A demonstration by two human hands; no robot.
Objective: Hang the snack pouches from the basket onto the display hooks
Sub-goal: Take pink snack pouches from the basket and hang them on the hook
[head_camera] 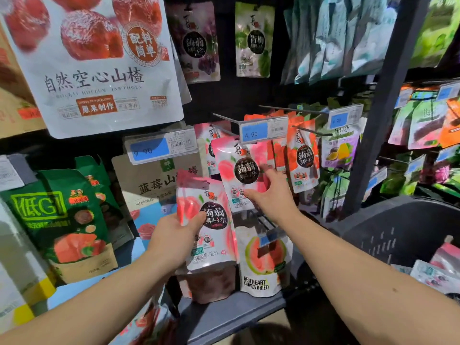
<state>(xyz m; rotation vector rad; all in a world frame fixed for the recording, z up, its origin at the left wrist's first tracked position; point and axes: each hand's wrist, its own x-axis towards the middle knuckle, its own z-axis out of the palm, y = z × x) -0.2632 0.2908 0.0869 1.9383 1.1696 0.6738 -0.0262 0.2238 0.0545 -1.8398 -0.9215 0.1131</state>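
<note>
The left hand grips a pink peach pouch by its left edge and holds it upright in front of the shelf. The right hand is open, and its spread fingers touch a same kind of hanging pouch on the hook under the blue price tag. The dark basket is at the right, with more pouches inside.
</note>
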